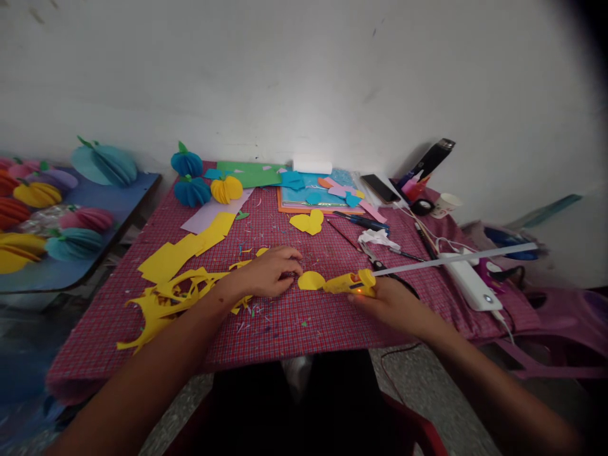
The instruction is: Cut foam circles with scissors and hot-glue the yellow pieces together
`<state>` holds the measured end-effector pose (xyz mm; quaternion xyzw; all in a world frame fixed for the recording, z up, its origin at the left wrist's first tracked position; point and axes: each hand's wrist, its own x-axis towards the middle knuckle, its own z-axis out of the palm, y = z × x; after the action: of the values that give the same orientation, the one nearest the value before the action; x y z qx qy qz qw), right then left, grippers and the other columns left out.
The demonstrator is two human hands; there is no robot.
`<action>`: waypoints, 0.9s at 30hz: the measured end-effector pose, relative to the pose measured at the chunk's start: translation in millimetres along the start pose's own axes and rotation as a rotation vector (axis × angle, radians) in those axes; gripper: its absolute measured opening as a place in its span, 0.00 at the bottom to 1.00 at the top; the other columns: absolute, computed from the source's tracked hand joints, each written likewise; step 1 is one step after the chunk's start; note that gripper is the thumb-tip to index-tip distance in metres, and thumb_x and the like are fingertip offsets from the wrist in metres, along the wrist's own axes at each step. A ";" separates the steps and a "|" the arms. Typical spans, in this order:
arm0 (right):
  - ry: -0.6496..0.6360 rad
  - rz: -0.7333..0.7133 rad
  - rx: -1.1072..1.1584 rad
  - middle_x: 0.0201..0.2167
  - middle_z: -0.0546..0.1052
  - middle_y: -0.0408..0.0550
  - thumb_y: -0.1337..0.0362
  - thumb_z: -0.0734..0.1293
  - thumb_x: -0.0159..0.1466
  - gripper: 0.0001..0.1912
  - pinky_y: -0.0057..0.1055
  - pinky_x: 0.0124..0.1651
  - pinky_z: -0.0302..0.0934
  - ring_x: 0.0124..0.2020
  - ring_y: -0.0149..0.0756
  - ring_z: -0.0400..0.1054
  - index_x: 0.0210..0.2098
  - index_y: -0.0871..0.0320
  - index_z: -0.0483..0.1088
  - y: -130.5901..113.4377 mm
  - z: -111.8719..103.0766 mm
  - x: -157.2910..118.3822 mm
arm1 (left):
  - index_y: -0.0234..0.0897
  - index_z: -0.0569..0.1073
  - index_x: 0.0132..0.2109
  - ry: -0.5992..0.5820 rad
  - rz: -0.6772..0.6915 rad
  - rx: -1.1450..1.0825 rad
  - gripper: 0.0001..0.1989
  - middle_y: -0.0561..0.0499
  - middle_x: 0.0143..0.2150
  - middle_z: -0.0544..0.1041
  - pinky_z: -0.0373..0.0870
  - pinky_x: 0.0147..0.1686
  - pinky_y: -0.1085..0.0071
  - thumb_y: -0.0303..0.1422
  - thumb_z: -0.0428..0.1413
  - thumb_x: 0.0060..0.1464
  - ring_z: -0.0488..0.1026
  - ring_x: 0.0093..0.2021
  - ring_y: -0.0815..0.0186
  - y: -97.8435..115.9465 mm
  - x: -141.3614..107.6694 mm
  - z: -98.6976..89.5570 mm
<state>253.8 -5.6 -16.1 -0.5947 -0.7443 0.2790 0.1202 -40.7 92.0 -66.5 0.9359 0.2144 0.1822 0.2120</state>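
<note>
My right hand (390, 306) is wrapped round a yellow hot glue gun (349, 283), a small orange light glowing on its side. A long whitish glue stick (456, 259) juts from its back end. The nozzle points left and meets the edge of a yellow paper piece (311, 280) with a rounded outline. Left of that piece, my left hand (273, 272) rests low over the table with loosely curled fingers apart; I cannot tell whether the fingertips touch the paper. Yellow paper offcuts (190, 288) lie beneath and beside my left forearm.
Blue and yellow paper pumpkins (192, 191) stand at the back left of the checked tablecloth (280, 335). More are on a blue table (118, 215). Yellow cut shapes (308, 222), coloured sheets (304, 190), scissors (373, 256), a phone (380, 188) and a white power strip (470, 282) lie around.
</note>
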 end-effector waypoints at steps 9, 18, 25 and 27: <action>-0.029 0.025 -0.015 0.27 0.80 0.48 0.55 0.67 0.64 0.13 0.33 0.33 0.64 0.30 0.42 0.73 0.39 0.56 0.78 -6.6 3.0 5.1 | 0.40 0.76 0.47 -0.003 -0.009 -0.004 0.14 0.45 0.57 0.69 0.65 0.57 0.58 0.26 0.53 0.54 0.68 0.56 0.58 -1.0 -0.6 0.9; -0.038 -0.009 0.013 0.32 0.81 0.49 0.57 0.66 0.64 0.12 0.33 0.35 0.64 0.32 0.42 0.74 0.41 0.56 0.77 -20.2 5.7 11.3 | 0.39 0.76 0.47 -0.004 -0.011 0.005 0.14 0.44 0.57 0.69 0.64 0.58 0.59 0.26 0.53 0.54 0.68 0.57 0.57 -0.5 -0.9 0.4; -0.021 -0.013 -0.041 0.31 0.81 0.50 0.58 0.67 0.64 0.11 0.32 0.34 0.63 0.30 0.41 0.73 0.39 0.56 0.78 -24.2 8.6 13.5 | 0.39 0.76 0.47 0.003 -0.009 0.009 0.14 0.43 0.58 0.69 0.64 0.58 0.59 0.26 0.53 0.55 0.68 0.57 0.57 -1.3 -1.6 1.6; -0.012 -0.014 -0.048 0.31 0.81 0.49 0.58 0.67 0.63 0.11 0.32 0.34 0.63 0.30 0.41 0.73 0.40 0.56 0.78 -25.1 9.6 14.1 | 0.39 0.76 0.47 0.002 -0.006 0.008 0.14 0.43 0.58 0.69 0.64 0.58 0.59 0.27 0.53 0.55 0.67 0.57 0.57 -1.5 -1.6 1.7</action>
<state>224.6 1.7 -12.0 -0.5904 -0.7557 0.2640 0.1034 -41.7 91.9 -69.1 0.9360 0.2180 0.1817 0.2084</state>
